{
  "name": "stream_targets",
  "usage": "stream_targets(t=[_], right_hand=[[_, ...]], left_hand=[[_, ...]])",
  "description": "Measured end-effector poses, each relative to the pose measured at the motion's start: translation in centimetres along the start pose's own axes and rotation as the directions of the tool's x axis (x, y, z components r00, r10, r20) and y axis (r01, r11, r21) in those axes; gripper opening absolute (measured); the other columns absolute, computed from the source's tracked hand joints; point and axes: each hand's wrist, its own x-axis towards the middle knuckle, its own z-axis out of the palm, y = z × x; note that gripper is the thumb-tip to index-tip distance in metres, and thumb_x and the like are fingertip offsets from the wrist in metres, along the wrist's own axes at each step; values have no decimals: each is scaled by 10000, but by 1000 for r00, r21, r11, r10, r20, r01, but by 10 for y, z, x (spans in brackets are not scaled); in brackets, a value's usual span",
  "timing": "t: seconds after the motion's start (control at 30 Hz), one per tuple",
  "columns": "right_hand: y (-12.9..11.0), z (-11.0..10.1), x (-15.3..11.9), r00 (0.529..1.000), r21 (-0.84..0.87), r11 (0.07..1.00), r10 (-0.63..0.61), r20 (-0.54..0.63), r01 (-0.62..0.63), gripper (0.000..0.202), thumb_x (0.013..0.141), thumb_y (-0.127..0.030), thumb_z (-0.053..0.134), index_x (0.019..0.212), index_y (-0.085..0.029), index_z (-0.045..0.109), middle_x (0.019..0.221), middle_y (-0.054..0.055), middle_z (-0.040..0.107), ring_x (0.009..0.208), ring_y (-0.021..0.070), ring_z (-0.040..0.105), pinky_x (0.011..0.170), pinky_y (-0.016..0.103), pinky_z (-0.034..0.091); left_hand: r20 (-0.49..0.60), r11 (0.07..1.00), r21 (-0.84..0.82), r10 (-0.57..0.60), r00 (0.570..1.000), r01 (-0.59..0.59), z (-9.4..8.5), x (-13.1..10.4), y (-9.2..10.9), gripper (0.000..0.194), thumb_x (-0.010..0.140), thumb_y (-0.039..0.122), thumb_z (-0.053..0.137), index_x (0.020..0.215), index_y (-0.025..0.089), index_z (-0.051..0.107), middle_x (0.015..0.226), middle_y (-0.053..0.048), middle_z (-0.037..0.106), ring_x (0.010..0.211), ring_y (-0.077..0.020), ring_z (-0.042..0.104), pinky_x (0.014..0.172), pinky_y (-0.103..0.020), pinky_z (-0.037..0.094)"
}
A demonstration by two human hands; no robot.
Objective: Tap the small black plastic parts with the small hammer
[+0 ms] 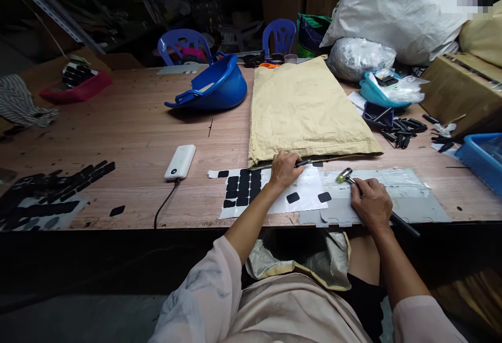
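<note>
My left hand (285,170) is closed round a small dark tool (303,163) at the front edge of a tan sack (306,113). Beneath that hand lies a white sheet (274,204) with rows of black rounded pads (243,186) and a few loose ones. My right hand (372,203) grips a hammer (403,224), its metal and yellow-green head (344,175) pointing up and left over a grey plastic-covered mat (415,196). The hammer's black handle sticks out behind the hand toward the table edge.
A white power bank (181,162) with a cable lies left of the sheet. Behind it rests a tilted blue basin (219,89). Black strips (78,181) are at far left. At right are black pieces (403,129), a turquoise basket (368,92), a cardboard box (451,92) and a blue tray (480,157).
</note>
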Motion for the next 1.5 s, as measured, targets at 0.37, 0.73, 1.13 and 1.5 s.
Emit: stream_targets(t=[0.37, 0.73, 1.13, 1.5], right_hand=[[6, 4, 0, 1000, 47, 999, 20, 18, -21, 309, 981, -341, 560, 1171, -226, 774, 975, 93, 638, 862, 219, 467, 737, 343, 318], [-42, -30, -12, 1000, 455, 890, 1, 12, -6, 333, 1041, -393, 516, 1225, -238, 746, 1030, 104, 705, 964, 240, 664, 857, 369, 524], [-97, -47, -45, 962, 488, 862, -234, 139, 139, 434, 1060, -251, 470, 1429, -317, 687, 977, 48, 690, 834, 170, 673, 716, 268, 521], [-86, -49, -40, 987, 510, 853, -155, 44, 111, 365, 1068, -290, 514, 1362, -296, 731, 913, 30, 682, 800, 165, 662, 752, 283, 524]], left_hand=[[108, 950, -312, 67, 992, -31, 26, -85, -3, 149, 832, 202, 826, 967, 226, 770, 977, -39, 742, 983, -245, 618, 922, -394, 494], [123, 953, -304, 37, 992, 2, 29, -79, -4, 145, 816, 221, 865, 938, 220, 787, 946, -37, 731, 975, -239, 631, 915, -381, 509], [145, 956, -293, 16, 989, 28, 27, -77, -1, 145, 811, 241, 876, 912, 227, 772, 941, -24, 722, 963, -236, 624, 903, -375, 499], [134, 954, -296, 6, 991, 34, 26, -78, 1, 164, 786, 205, 886, 915, 225, 786, 949, -25, 743, 969, -234, 637, 906, -368, 505]])
